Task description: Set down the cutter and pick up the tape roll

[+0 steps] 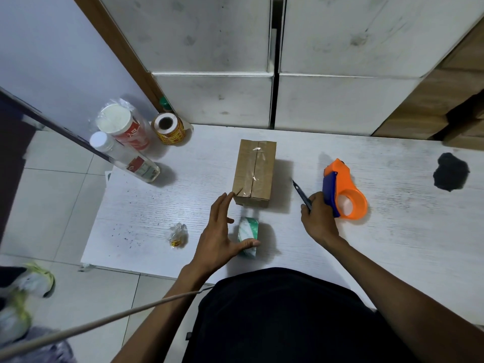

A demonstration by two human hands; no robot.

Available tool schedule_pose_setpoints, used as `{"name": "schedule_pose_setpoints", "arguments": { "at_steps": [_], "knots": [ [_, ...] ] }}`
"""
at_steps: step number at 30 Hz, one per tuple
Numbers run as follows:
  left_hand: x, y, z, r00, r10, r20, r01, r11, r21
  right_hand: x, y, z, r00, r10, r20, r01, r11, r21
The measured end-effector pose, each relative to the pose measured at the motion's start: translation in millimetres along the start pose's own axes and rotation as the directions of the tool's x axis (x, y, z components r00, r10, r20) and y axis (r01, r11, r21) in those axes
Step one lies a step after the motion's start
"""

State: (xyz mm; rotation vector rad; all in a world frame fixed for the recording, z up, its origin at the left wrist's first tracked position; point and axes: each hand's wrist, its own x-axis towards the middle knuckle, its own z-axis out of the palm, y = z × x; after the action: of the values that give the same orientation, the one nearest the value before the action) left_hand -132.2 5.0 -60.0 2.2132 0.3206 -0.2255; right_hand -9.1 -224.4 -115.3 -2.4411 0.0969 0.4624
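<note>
Your dark-clothed lap fills the near edge, and a pale cord (104, 319) crosses your left forearm, its far end cut off at the frame's left side. Your left hand (218, 231) lies open over the white wood-grain tabletop (146, 205), fingers straight and spread, thumb resting on the small green-and-white patterned carton (248, 233), fingertips reaching the near left corner of the brown cardboard box (254, 172), whose top seam is sealed with glossy clear tape. Left of the hand sits a crumpled clear wrapper (177, 235). Your right hand (318, 218) curls around a thin dark blade (301, 193) pointing away from you; its handle is hidden in your fist. Just beside that hand lies the smooth orange-and-blue plastic tape dispenser (344, 189). Farther left stand a clear plastic bottle (125, 158), a bagged red-and-white tub (123, 127) and a yellow label roll (169, 128); far right, a shapeless black lump (450, 171) is hard to make out
</note>
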Motion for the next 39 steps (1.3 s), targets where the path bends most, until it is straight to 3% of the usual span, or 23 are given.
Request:
{"name": "schedule_pose_setpoints", "arguments": {
  "at_steps": [4, 9, 14, 16, 18, 20, 23, 25, 28, 33, 39],
  "knots": [
    [-7, 6, 4, 0.990, -0.119, -0.070, 0.118, 0.993, -0.017, 9, -8, 4, 0.997, 0.071, -0.019, -0.071, 0.997, 0.012],
    [-12, 6, 16, 0.948, -0.316, 0.034, 0.316, 0.928, -0.196, 15, -14, 6, 0.998, -0.058, -0.024, 0.042, 0.903, -0.429],
    [-15, 9, 27, 0.937, -0.325, 0.128, 0.348, 0.890, -0.294, 16, -21, -2, 0.977, -0.211, -0.003, 0.170, 0.794, -0.584],
    [-14, 7, 29, 0.932, -0.325, 0.158, 0.360, 0.880, -0.312, 12, -29, -8, 0.951, -0.308, -0.038, 0.241, 0.811, -0.533],
    [-15, 5, 30, 0.929, -0.326, 0.174, 0.367, 0.866, -0.339, 5, -48, -18, 0.910, -0.413, -0.029, 0.384, 0.868, -0.316],
    [-17, 5, 31, 0.929, -0.324, 0.180, 0.369, 0.855, -0.365, 1, -73, -28, 0.837, -0.547, 0.023, 0.544, 0.826, -0.145],
    [-20, 6, 32, 0.928, -0.323, 0.187, 0.371, 0.852, -0.369, -1, -105, -30, 0.707, -0.698, 0.113, 0.702, 0.674, -0.229],
    [-22, 5, 32, 0.927, -0.318, 0.199, 0.372, 0.845, -0.384, 2, -113, -24, 0.673, -0.711, 0.205, 0.734, 0.610, -0.298],
    [-26, 6, 31, 0.930, -0.295, 0.219, 0.363, 0.837, -0.410, 8, -107, -12, 0.688, -0.665, 0.293, 0.725, 0.605, -0.329],
    [-27, 8, 31, 0.930, -0.278, 0.240, 0.357, 0.836, -0.417, 5, -105, -12, 0.725, -0.632, 0.275, 0.688, 0.645, -0.332],
    [-30, 8, 30, 0.929, -0.297, 0.220, 0.365, 0.831, -0.420, 3, -107, -10, 0.708, -0.644, 0.291, 0.706, 0.637, -0.308]
  ]
}}
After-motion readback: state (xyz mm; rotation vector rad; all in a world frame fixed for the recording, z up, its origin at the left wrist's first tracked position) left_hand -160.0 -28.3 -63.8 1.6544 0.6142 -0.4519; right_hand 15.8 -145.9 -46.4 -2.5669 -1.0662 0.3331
